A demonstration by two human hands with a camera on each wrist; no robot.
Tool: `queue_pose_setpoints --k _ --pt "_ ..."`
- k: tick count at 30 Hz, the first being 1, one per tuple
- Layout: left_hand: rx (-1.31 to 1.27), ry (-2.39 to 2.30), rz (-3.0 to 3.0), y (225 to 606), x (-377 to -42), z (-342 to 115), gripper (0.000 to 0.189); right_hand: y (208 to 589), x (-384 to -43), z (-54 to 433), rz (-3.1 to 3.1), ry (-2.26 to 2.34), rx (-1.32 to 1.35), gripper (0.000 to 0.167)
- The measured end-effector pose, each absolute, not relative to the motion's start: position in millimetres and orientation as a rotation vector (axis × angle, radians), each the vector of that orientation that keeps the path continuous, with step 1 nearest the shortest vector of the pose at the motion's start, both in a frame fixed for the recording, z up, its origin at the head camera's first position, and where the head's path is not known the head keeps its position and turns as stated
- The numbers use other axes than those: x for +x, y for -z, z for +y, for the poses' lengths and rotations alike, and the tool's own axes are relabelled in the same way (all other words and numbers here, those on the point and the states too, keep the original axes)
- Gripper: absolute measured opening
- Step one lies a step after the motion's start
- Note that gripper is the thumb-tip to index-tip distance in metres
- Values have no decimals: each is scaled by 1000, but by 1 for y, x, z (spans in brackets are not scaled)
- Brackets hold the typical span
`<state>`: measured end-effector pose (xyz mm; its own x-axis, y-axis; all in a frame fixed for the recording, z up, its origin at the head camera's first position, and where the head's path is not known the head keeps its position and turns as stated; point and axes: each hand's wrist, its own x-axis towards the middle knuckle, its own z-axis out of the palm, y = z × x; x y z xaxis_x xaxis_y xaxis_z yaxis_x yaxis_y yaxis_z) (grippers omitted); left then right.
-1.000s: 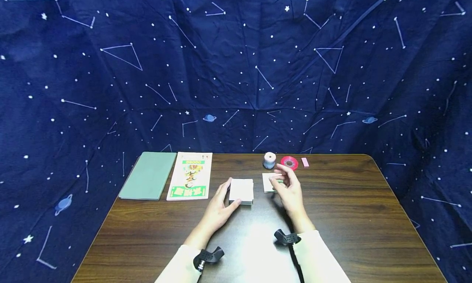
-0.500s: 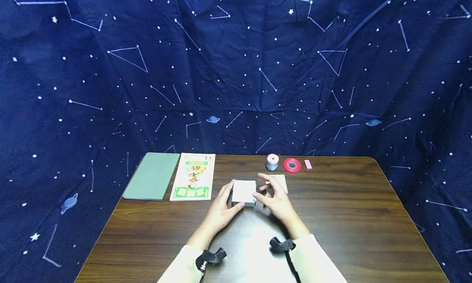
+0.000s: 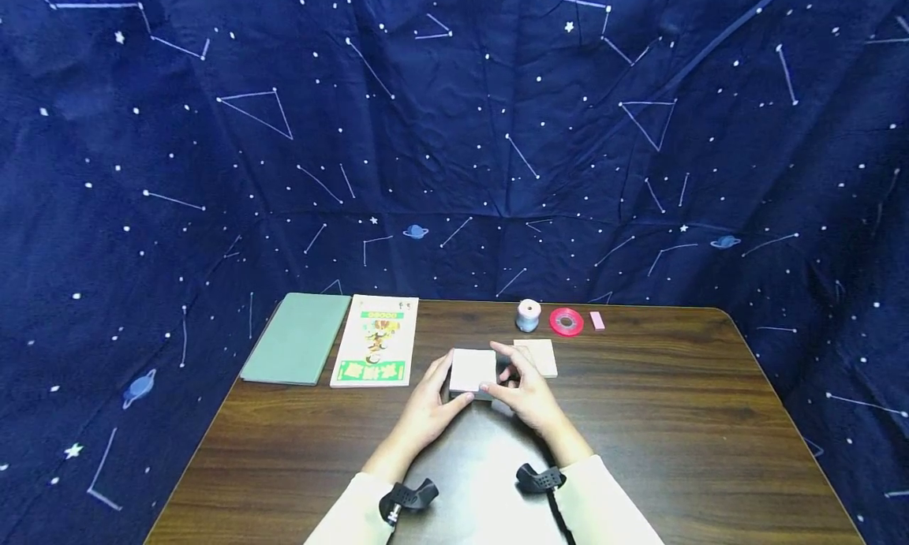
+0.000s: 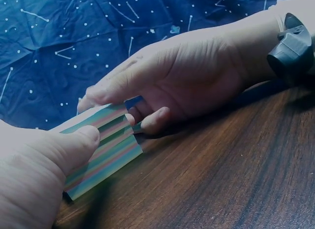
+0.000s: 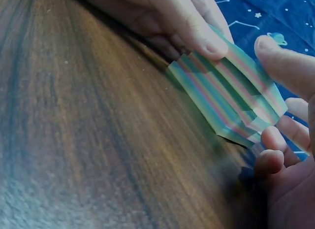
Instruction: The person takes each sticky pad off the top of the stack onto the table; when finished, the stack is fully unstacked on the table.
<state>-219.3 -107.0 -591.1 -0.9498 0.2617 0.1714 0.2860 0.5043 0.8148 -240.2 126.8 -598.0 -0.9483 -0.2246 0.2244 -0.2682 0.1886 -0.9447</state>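
Square paper stack (image 3: pixel 473 369) is between your two hands at the table (image 3: pixel 696 419), about midway from its left edge to its right and short of its far edge. Its top is white, and both wrist views show its sides striped in green, pink and blue, with the layers stepped unevenly. Your left hand (image 3: pixel 428 407) is clamped on it, thumb pressed against the side facing you and fingers along the left side. Your right hand (image 3: pixel 529 395) has its thumb at the stack's near right corner and its index finger by the far right corner, with the other fingers curled; you cannot tell from these views whether it pinches the paper. Just beyond that hand lies a pale paper square (image 3: pixel 543 360), partly covered by it. Along the table's far edge, right of the middle, you have a thread spool (image 3: pixel 529 316) standing upright, then a red ring-shaped roll (image 3: pixel 566 322) lying flat, then a small pink block (image 3: pixel 597 321). At the far left corner, a green notebook (image 3: pixel 297 339) lies along the left edge, with a printed booklet (image 3: pixel 375 341) just to its right. Beyond the far edge hangs a dark blue curtain (image 3: pixel 454 158) patterned with stars and constellations.
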Motion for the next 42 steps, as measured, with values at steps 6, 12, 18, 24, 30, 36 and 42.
queue_pose_setpoints --k 6,12,18,24,30,36,42 --pt "-511 1422 -2692 593 -221 -105 86 601 -240 127 -2377 -1902 516 79" --pt "-525 1412 -2693 595 -223 -104 87 601 -241 129 -2383 -1907 503 79" --pt "-535 1406 -2705 594 -223 -105 87 600 -240 128 -2405 -1872 469 75" --pt "-518 1402 -2697 593 -223 -107 86 602 -242 125 -2407 -1843 471 73" --pt "-509 1403 -2711 593 -222 -107 86 604 -244 126 -2387 -1838 533 73" --pt "-506 1397 -2722 593 -222 -107 86 604 -243 127 -2331 -1972 558 76" --pt "-482 1401 -2739 592 -221 -106 86 604 -242 129 -2195 -2210 565 75"
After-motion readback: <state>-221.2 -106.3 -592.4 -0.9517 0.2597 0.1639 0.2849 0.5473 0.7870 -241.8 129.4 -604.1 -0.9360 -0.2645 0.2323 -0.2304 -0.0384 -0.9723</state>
